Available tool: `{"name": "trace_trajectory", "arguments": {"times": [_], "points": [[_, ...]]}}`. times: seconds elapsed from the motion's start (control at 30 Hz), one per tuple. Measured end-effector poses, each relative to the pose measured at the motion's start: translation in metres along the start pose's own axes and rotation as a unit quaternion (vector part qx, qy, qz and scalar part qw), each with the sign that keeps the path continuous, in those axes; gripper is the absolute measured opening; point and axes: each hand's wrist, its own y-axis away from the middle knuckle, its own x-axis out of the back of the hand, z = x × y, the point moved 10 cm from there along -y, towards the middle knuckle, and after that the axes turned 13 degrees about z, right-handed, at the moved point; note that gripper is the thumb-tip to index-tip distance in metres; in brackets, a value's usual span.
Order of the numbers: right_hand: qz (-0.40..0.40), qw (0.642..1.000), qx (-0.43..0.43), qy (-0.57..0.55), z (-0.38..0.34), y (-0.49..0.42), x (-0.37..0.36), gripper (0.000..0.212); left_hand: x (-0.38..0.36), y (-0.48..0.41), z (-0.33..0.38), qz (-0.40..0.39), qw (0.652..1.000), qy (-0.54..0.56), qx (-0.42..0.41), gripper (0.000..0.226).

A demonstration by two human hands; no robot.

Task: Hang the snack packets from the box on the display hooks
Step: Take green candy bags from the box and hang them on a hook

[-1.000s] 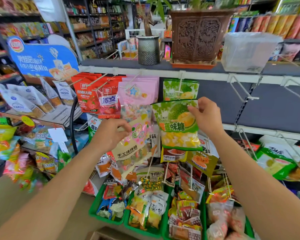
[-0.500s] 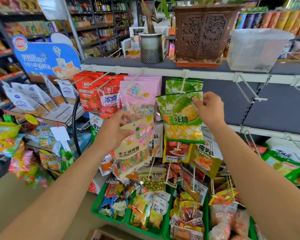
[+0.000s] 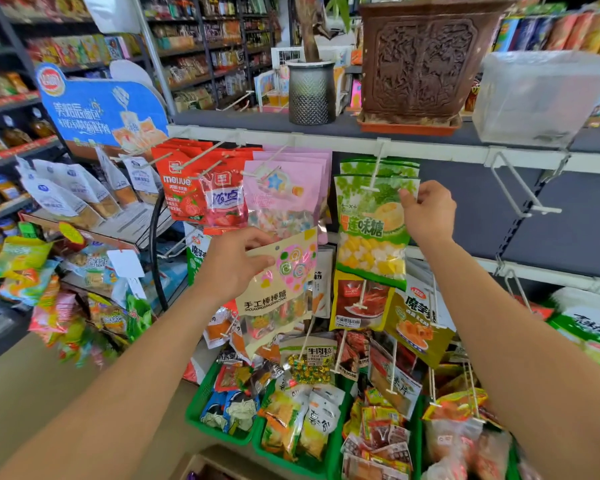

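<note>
My right hand (image 3: 429, 214) pinches the top right corner of a green durian candy packet (image 3: 373, 230). The packet's top sits at the tip of a white display hook (image 3: 376, 171), in front of another green packet on that hook. My left hand (image 3: 234, 263) grips a cream lollipop packet (image 3: 278, 292) by its upper left corner, below the pink packets (image 3: 284, 199). The cardboard box (image 3: 208, 462) shows only as a corner at the bottom edge.
Red strawberry packets (image 3: 187, 188) hang to the left. Empty white hooks (image 3: 520, 188) stick out at the right of the same rail. Lower hooks hold more packets above green baskets (image 3: 201, 410). A brown planter (image 3: 420, 60) and a clear bin (image 3: 537, 98) sit on the top shelf.
My right hand has lifted the green packet up to the hook's tip. My left hand with the lollipop packet has risen a little toward the pink packets.
</note>
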Motion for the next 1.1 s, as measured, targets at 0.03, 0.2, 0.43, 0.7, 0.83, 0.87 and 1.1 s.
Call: {"name": "trace_trajectory", "arguments": {"times": [0.03, 0.2, 0.43, 0.7, 0.83, 0.87, 1.1], "points": [[0.004, 1.0, -0.006, 0.007, 0.001, -0.007, -0.004, 0.028, -0.002, -0.001, 0.0, 0.001, 1.0, 0.002, 0.003, 0.023], [0.016, 0.998, -0.019, 0.066, 0.005, -0.035, -0.02, 0.023, -0.014, -0.009, 0.003, 0.019, 1.0, -0.002, -0.006, 0.021], [0.008, 0.996, 0.017, 0.089, 0.02, -0.01, 0.001, 0.031, -0.031, -0.011, 0.019, 0.015, 1.0, 0.024, -0.007, 0.028], [-0.225, 0.954, 0.196, -0.018, -0.015, 0.091, 0.003, 0.031, -0.064, 0.001, 0.061, -0.049, 0.998, 0.015, -0.041, 0.023], [-0.216, 0.956, 0.197, -0.026, -0.023, 0.095, 0.03, 0.009, -0.082, 0.012, 0.09, -0.067, 0.994, 0.046, -0.07, 0.017], [-0.205, 0.961, 0.186, -0.031, -0.021, 0.093, 0.04, 0.007, -0.086, 0.015, 0.096, -0.075, 0.993, 0.06, -0.071, 0.016], [-0.096, 0.981, 0.166, -0.02, 0.006, 0.066, 0.137, 0.008, -0.128, 0.021, 0.122, -0.119, 0.982, 0.027, -0.141, 0.017]]}}
